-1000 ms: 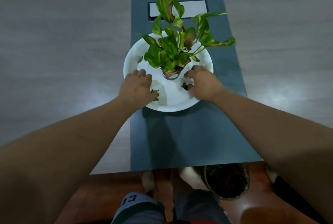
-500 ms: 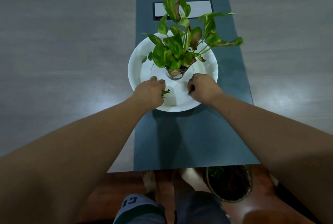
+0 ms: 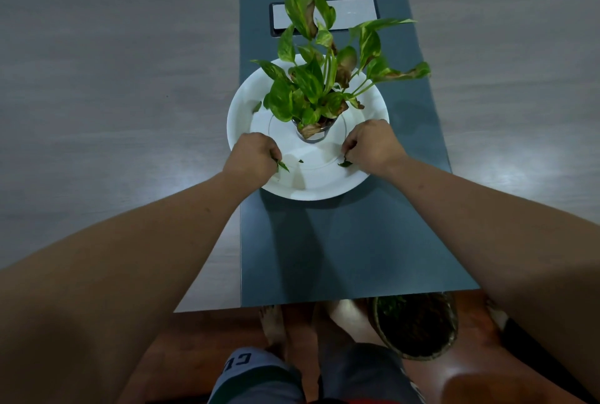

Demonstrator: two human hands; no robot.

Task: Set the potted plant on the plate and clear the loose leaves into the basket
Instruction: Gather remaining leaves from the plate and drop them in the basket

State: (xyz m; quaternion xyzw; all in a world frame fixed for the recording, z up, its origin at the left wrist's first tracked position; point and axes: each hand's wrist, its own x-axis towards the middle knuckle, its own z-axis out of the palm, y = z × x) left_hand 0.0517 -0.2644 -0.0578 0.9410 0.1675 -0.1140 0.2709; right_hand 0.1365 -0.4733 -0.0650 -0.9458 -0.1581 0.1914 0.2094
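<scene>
The potted plant (image 3: 319,85), green leaves with brown edges in a small clear pot, stands in the middle of the white plate (image 3: 242,111). My left hand (image 3: 251,156) is over the plate's near left rim, its fingers pinched on a loose leaf (image 3: 283,165). My right hand (image 3: 373,143) is over the near right side, pinched on another loose leaf (image 3: 344,163). A tiny leaf scrap (image 3: 301,161) lies on the plate between my hands. One small leaf (image 3: 257,107) rests on the left rim. The dark woven basket (image 3: 417,325) stands on the floor below the table's near edge.
The plate sits on a dark grey strip (image 3: 341,241) running down the light wooden table (image 3: 113,78). A recessed silver panel (image 3: 354,12) lies behind the plant. My bare feet (image 3: 292,325) are on the brown floor next to the basket.
Both hands have drawn back from the pot toward the plate's near rim, each now pinching a loose leaf. The plant and plate stay put.
</scene>
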